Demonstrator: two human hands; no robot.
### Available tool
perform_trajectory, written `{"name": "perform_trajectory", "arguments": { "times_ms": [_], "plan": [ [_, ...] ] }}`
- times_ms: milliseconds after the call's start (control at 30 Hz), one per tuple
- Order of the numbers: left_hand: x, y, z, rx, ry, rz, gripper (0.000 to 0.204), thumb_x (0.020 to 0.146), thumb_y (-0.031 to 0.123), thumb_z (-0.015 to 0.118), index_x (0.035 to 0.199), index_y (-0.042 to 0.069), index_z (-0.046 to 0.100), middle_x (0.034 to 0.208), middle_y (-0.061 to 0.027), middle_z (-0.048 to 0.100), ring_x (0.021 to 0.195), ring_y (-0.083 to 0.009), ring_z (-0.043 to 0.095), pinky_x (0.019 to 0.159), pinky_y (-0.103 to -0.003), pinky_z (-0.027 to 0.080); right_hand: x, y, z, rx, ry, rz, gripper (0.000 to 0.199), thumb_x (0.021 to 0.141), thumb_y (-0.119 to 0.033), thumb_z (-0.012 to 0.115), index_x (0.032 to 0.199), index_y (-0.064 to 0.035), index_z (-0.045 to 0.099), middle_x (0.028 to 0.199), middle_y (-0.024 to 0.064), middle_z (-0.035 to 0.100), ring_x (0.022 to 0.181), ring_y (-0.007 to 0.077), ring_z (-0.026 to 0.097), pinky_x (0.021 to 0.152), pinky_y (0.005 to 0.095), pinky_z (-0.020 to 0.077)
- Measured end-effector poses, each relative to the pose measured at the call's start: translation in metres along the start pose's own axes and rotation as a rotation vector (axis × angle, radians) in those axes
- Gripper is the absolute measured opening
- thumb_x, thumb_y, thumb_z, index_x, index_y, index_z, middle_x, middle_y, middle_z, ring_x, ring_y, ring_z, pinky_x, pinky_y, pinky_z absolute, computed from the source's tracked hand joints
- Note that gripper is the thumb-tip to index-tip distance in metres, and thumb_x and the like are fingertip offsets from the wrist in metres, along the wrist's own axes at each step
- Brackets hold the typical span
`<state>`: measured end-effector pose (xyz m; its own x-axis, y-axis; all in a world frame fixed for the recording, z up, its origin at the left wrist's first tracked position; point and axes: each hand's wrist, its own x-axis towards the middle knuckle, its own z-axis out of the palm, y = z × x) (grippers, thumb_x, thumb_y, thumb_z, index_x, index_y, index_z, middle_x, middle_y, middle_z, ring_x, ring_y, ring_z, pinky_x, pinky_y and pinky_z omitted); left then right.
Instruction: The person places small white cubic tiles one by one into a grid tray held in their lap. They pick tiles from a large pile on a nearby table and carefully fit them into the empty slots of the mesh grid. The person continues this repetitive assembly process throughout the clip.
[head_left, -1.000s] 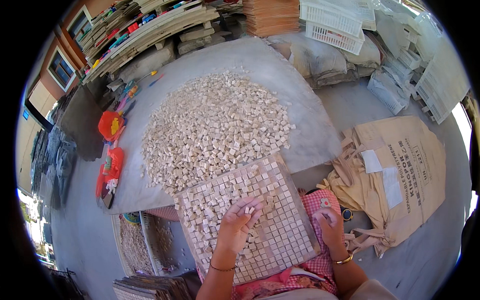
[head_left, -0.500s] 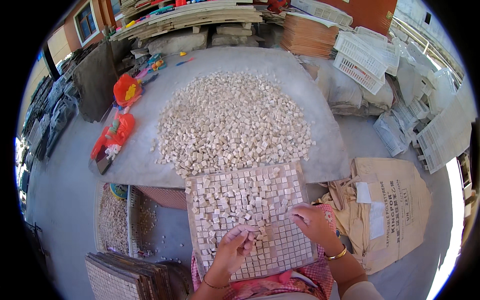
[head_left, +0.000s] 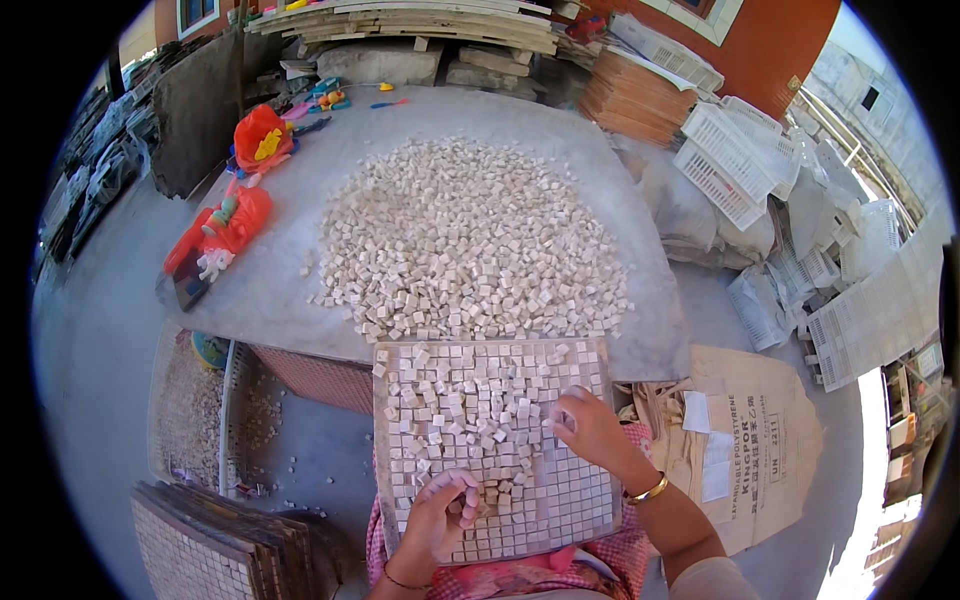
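Observation:
A square grid tray (head_left: 384, 400) rests on my lap, its near edge toward me. Small pale stone tiles fill many of its cells, flat and in rows, while loose tiles (head_left: 465, 405) lie jumbled over the middle and far part. My left hand (head_left: 432, 515) is low over the tray's near left, fingers curled beside a few brownish tiles (head_left: 490, 497); whatever lies inside the curl is hidden. Over the right part hovers my right hand (head_left: 592, 428), thumb and fingertips pinched together; anything between them is too small to name.
A large heap of tiles (head_left: 470, 240) covers the middle of the grey table (head_left: 655, 310). Red plastic bags with toys (head_left: 235, 215) sit at its left. Below left are a white crate of tiles (head_left: 232, 420) and stacked tile boards (head_left: 200, 540). A brown sack (head_left: 770, 450) lies right, below white baskets (head_left: 740, 160).
My left hand has drawn back toward the lower left, its fingers curled. My right hand has shifted left and slightly up over the tray. The whole view has tilted a little.

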<state>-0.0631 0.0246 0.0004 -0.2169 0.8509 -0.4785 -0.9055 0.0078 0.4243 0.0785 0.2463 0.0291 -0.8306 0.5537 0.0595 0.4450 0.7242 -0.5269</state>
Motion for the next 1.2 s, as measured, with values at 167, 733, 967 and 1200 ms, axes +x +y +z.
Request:
{"name": "perform_trajectory", "arguments": {
  "times_ms": [167,733,967,1200],
  "plan": [
    [0.000,-0.001,-0.002,-0.029,0.011,-0.001,0.011,0.090,0.011,0.049,0.089,0.003,0.055,0.075,-0.0057,0.056,0.062,-0.0121,0.049,0.052,-0.023,0.040,-0.006,0.009,-0.009,0.469,-0.018,0.278,0.004,0.079,-0.002,0.058,0.081,-0.0026,0.054,0.085,0.0025,0.057,0.080,0.0116,0.057,0.062,0.0289,0.0485],
    [0.001,-0.009,-0.003,-0.034,-0.051,-0.013,0.011,0.090,0.010,0.048,0.088,0.002,0.057,0.082,-0.0076,0.058,0.068,-0.0135,0.052,0.057,-0.025,0.041,-0.023,0.012,0.013,-0.153,-0.012,0.024,0.021,0.076,-0.013,0.066,0.094,-0.0036,0.061,0.092,0.0143,0.057,0.080,0.0316,0.059,0.069,0.0393,0.0486],
    [-0.002,-0.025,0.009,0.002,-0.136,-0.142,0.021,0.094,0.015,0.045,0.107,0.001,0.056,0.095,-0.0084,0.060,0.086,-0.0160,0.059,0.076,-0.029,0.049,-0.035,-0.011,-0.018,0.425,-0.130,0.155,0.024,0.080,-0.018,0.066,0.099,-0.0047,0.062,0.093,0.0119,0.062,0.076,0.0233,0.060,0.073,0.0317,0.0474],
    [-0.006,-0.046,0.024,-0.023,-0.076,-0.375,0.030,0.096,0.024,0.043,0.111,0.000,0.052,0.093,-0.0070,0.054,0.082,-0.0143,0.055,0.069,-0.026,0.048,-0.058,-0.060,-0.012,0.197,-0.104,0.052,0.023,0.080,-0.018,0.066,0.097,-0.0044,0.060,0.092,0.0120,0.061,0.078,0.0263,0.060,0.069,0.0344,0.0484]
  ]
}}
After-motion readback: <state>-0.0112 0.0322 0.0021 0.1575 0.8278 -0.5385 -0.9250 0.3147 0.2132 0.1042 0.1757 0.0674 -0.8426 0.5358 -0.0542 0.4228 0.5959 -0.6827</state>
